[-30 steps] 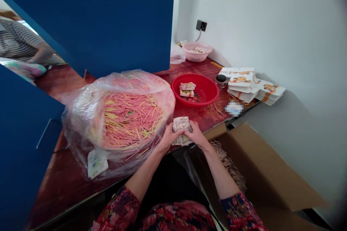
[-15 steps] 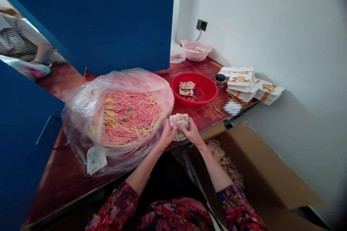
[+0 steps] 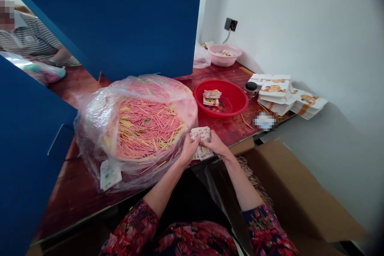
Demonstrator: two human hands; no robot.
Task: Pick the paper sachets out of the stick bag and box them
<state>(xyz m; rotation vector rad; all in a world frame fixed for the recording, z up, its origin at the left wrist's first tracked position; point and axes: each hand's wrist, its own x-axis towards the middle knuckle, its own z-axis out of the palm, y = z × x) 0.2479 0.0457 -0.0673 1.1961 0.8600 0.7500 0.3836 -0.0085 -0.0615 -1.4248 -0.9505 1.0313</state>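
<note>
Between both my hands, at the front edge of the table, is a small flat bundle of white printed paper packets (image 3: 201, 132). My left hand (image 3: 189, 149) is closed on its left side and my right hand (image 3: 218, 145) on its right, with both thumbs lying across the top. What the packets contain cannot be made out. Just left of my hands, a big round tub lined with a clear plastic bag (image 3: 91, 128) holds a heap of thin pink and yellow sticks (image 3: 147, 128). Behind my hands a red basin (image 3: 235, 98) contains a few small printed packets (image 3: 211, 98).
White printed cartons (image 3: 274, 88) are stacked at right beside a black-lidded jar (image 3: 251, 89). A pink basin (image 3: 223, 60) stands at the back. Below right is an open cardboard box (image 3: 306, 192). Blue panels (image 3: 144, 20) rise behind; a person in a striped shirt (image 3: 33, 40) sits beyond.
The view has shifted slightly, so the scene sits a little farther right. Both hands still hold the bundle, with the fingers and thumbs slightly moved on it.
</note>
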